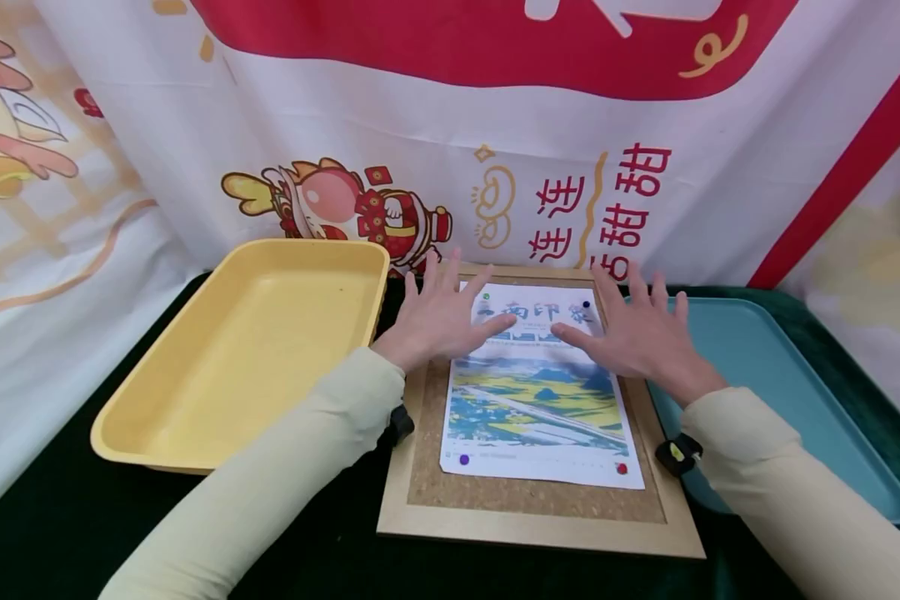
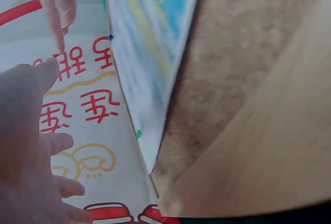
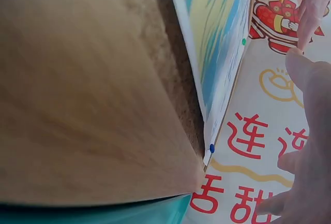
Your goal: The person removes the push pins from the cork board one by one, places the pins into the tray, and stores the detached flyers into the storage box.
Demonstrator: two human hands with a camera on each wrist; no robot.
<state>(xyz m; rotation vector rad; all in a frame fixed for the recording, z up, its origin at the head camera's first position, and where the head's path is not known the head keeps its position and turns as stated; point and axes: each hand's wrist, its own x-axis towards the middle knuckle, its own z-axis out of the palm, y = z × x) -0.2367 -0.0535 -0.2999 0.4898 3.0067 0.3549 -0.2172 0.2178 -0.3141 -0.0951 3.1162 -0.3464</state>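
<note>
Dark green cloth [image 1: 37, 542] covers the table from the lower left corner to the right edge of the head view. Centre frame: cork board [image 1: 528, 492] in a pale wood frame, lying flat. Pinned to it is a printed poster [image 1: 536, 400] showing yellow fields and blue sky, with blue characters along its top. Pins at the four corners: green pin [image 1: 486, 296] upper left, blue pin [image 1: 587, 305] upper right, purple pin [image 1: 463, 459] lower left, red pin [image 1: 621, 468] lower right.

Left hand [image 1: 438, 317] lies over the board's upper left, fingers straight and spread, thumb reaching onto the poster's top edge. Right hand [image 1: 637, 333] mirrors it at the upper right, fingers likewise straight and splayed, gripping nothing. Whether the palms press down or hover just above cannot be told. Both arms wear pale yellow sleeves.

Yellow tray [image 1: 247, 350] sits left of the board, just beside it. Teal tray [image 1: 780, 392] sits at the right, its near edge under the board's frame.

Backdrop: white banner [image 1: 450, 167] across the upper frame, with red bands, red characters and a cartoon figure above the board.
</note>
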